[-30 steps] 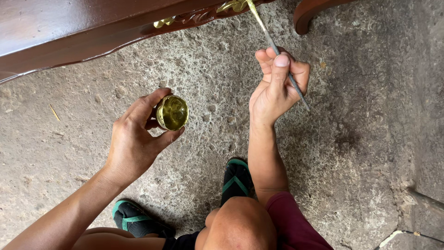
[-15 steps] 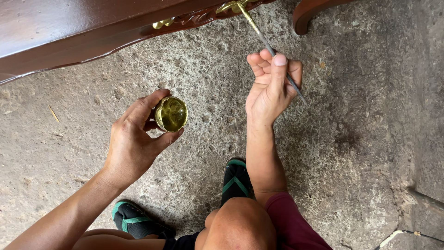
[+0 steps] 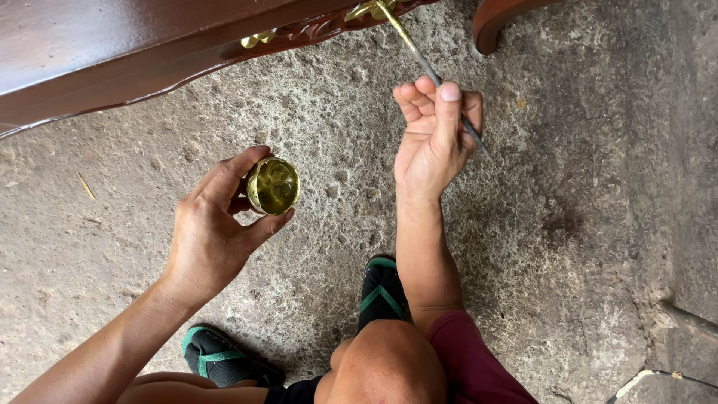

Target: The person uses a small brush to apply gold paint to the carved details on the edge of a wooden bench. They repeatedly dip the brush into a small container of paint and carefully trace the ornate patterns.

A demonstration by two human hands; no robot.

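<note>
My left hand grips a small round cup of gold paint, held low over the concrete floor. My right hand is closed on a thin paintbrush with a gold-smeared handle. The brush slants up and left, and its tip touches the carved trim under the edge of a dark brown wooden furniture piece. Parts of that carving are gold.
Rough grey concrete floor fills the view. A curved wooden furniture leg stands at the top right. My feet in black sandals with green straps rest below my hands. A thin cable lies at the bottom right.
My right hand has slid the brush tip leftward along the carved trim. The left hand with the paint cup has stayed where it was.
</note>
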